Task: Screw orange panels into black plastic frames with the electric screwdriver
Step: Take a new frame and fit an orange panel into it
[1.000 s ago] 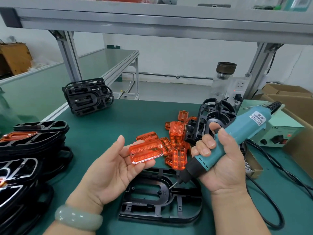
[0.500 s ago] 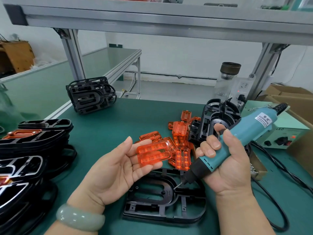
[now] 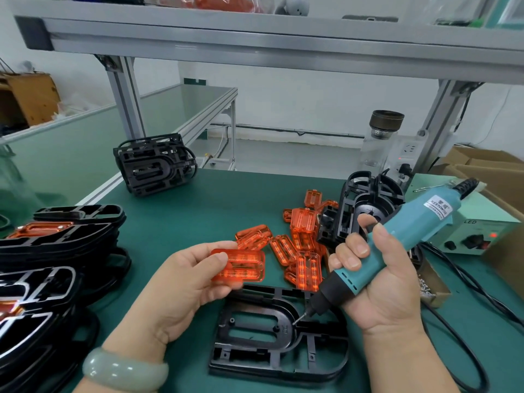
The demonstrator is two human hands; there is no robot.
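Orange panel, pinched in our left hand just above the black frame, is ready for seating; our right hand grips the electric screwdriver, bit poised at the frame.

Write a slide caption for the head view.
Left hand holds an orange panel near a black frame; right hand grips the electric screwdriver.

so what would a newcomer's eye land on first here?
The bright orange panel pinched in the left hand at centre, and the teal electric screwdriver gripped in the right hand, its bit pointing down at the black frame lying flat on the green mat in front. Behind them, a loose pile of orange panels sits mid-table.
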